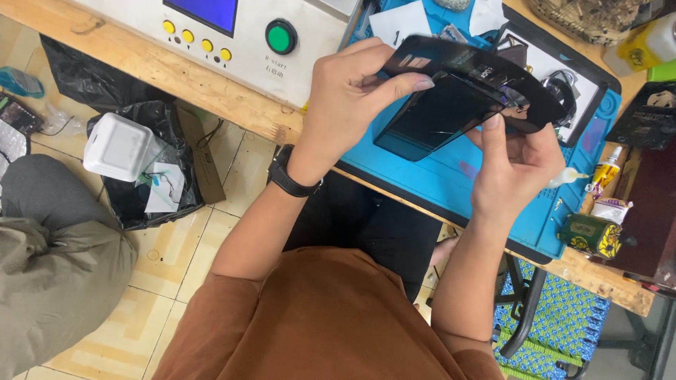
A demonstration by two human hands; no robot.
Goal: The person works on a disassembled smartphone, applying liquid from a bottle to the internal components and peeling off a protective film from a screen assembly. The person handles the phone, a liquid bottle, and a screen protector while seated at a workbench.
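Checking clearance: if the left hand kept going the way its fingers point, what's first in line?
The left hand already touches the dark phone panel it points at. Beyond it, probably the right hand; depth is unclear.

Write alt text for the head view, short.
Both hands hold a dark phone screen panel above a blue work mat; the left hand grips its near edge, the right hand peels a black film off it.

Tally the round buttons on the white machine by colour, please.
Yellow buttons: 4
Green button: 1
Total: 5, all on the white machine, below its blue screen.
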